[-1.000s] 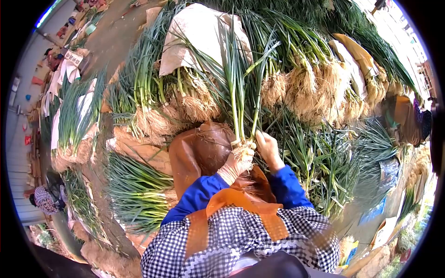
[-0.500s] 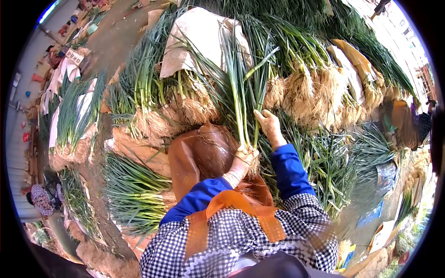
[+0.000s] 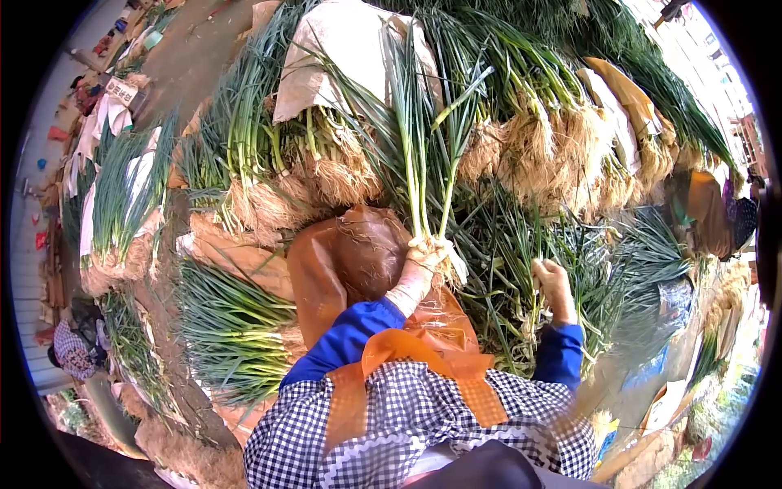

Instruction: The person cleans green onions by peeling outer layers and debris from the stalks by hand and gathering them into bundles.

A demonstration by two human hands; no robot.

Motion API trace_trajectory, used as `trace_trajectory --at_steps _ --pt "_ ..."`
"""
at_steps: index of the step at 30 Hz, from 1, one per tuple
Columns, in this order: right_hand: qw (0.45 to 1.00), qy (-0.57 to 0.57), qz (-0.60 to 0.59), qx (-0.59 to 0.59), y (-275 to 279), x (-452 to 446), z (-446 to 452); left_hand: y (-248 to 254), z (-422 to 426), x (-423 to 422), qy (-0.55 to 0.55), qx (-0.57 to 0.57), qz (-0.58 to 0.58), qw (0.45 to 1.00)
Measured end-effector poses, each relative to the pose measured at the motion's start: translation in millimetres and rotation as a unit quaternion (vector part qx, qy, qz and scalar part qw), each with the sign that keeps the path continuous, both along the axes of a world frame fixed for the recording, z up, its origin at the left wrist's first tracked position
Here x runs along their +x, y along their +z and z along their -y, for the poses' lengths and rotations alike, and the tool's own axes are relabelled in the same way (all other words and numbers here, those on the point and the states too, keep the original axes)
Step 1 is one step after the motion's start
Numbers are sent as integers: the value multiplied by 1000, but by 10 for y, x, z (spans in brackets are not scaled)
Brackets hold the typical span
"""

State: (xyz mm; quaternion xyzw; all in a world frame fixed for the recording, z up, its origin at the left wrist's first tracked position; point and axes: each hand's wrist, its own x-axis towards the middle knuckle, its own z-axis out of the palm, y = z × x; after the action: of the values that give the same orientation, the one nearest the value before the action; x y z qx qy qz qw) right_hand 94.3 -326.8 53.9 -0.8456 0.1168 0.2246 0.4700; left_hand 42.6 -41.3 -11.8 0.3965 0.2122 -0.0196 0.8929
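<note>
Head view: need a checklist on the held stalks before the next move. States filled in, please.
1. Left hand closed round the base of the held stalks: ok.
2. Right hand clear of the held stalks: ok, off to their right, by the loose green leaves.
3. Right hand empty: cannot tell, its grip is unclear in this view.
4. Held stalks' roots fully visible: not ok, the left hand covers part.
5. Held stalks' leaf tips off the pale sack: cannot tell, they overlap it in view.
</note>
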Motion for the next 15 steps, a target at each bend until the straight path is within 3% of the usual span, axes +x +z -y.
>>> trace_trajectory --at_steps 1,2,3,4,5,6,8,10,11,12,13,14,15 --pt "955 141 21 -259 -187 83 79 -1 -9 6 -40 -4 -2 999" --pt "826 270 41 -493 -297 145 110 -14 16 -6 -40 -5 -1 999" --pt "894 203 183 -354 -278 123 -136 -39 22 -3 -26 -1 16 1000" --pt "987 97 54 -117 227 122 -675 -66 28 -21 -8 4 29 1000" --pt "988 148 38 -36 298 142 -960 -80 34 -11 -16 -2 22 1000" --pt "972 219 83 -20 151 194 -1168 -56 33 -13 -28 29 39 998" --pt "942 328 28 -57 -18 276 -1512 198 15 -31 -38 -3 -17 999" --pt "907 402 99 -73 31 306 -1664 186 -1 -39 -23 10 2 1000" --pt "916 373 145 -1 -172 254 -1595 169 8 -49 -9 19 19 1000" --pt "932 355 65 27 111 183 -1586 13 35 -32 -7 18 16 1000" --pt "913 408 -11 -20 277 155 -1540 -246 91 -1 36 -86 -16 996" --pt "883 456 -87 -67 343 140 -1477 -189 97 -19 29 -110 -4 994" --pt "835 548 -46 -1 142 101 -1247 -125 102 -36 22 -133 8 991"
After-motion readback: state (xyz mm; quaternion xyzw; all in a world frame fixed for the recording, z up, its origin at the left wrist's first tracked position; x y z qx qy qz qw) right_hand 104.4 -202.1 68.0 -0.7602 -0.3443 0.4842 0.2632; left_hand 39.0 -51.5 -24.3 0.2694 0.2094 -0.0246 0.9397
